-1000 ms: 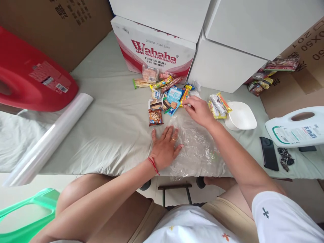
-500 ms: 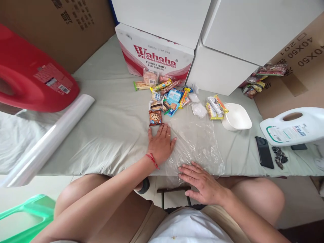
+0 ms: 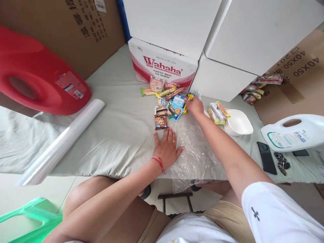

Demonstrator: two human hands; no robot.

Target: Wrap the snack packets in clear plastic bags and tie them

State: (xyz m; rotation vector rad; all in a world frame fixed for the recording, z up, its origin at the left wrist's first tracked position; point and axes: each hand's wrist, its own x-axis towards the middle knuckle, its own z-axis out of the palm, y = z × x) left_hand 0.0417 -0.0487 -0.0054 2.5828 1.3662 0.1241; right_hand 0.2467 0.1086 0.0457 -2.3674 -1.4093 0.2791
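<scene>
Snack pile (image 3: 170, 101) on grey-green cloth (image 3: 121, 135), taken as ref. pt. for all positions, as seen by wearer; L hand (image 3: 165, 148), w/ red cord at wrist, open & palm down, fingers spread, grasping nothing, on near side of pile; brown cookie pkt (image 3: 161, 122), pile's nearest item, just beyond L fingertips; R hand (image 3: 194, 105), fingers bent, at R edge of pile, beside blue pkts (image 3: 178, 102); can't tell if it grips a pkt, fingertips partly hidden; clear plastic sheet (image 3: 194, 155), crumpled, nearer wearer than pile, its L edge by L thumb; wrapped bars (image 3: 219, 113) R of pile, w/ white bowl (image 3: 239, 123) farther R; Wahaha box (image 3: 162, 64) directly behind pile; film roll (image 3: 65, 141) & red jug (image 3: 45, 74) well L of pile; white bottle (image 3: 293, 133), phone (image 3: 267, 158) & keys (image 3: 282, 163) well R of it.
</scene>
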